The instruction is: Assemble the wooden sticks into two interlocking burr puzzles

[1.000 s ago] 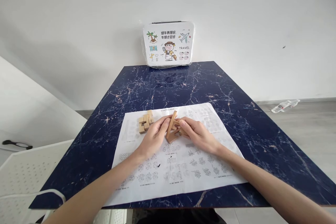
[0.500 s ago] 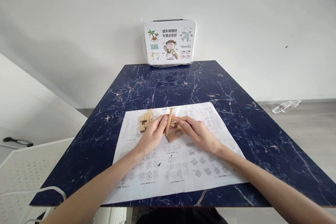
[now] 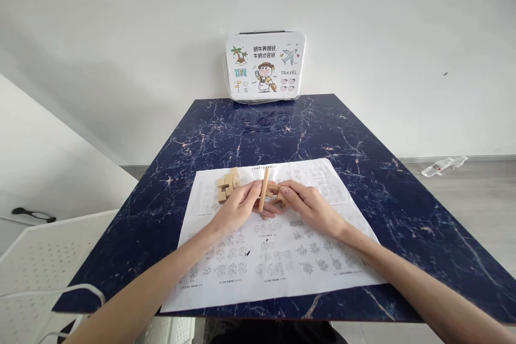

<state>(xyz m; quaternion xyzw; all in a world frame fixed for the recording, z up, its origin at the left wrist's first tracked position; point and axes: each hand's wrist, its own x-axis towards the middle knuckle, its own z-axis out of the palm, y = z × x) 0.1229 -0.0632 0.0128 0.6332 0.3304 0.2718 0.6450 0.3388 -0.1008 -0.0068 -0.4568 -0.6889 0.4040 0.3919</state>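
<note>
While hands (image 3: 236, 206) (image 3: 313, 208) hold wooden pieces (image 3: 264, 191), tabletop (image 3: 268, 142) spreads beyond.

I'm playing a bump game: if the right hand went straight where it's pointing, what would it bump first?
The right hand would first meet the wooden pieces at its fingertips, which it seems to hold. Beyond them, probably the wooden stick, though depth is unclear.

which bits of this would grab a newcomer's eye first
First, probably the white cartoon-printed case, standing at the far edge of the dark blue table. Nearer, over the printed sheet, the left hand and right hand hold wooden pieces. A wooden block cluster sits just left of the hands.
</note>
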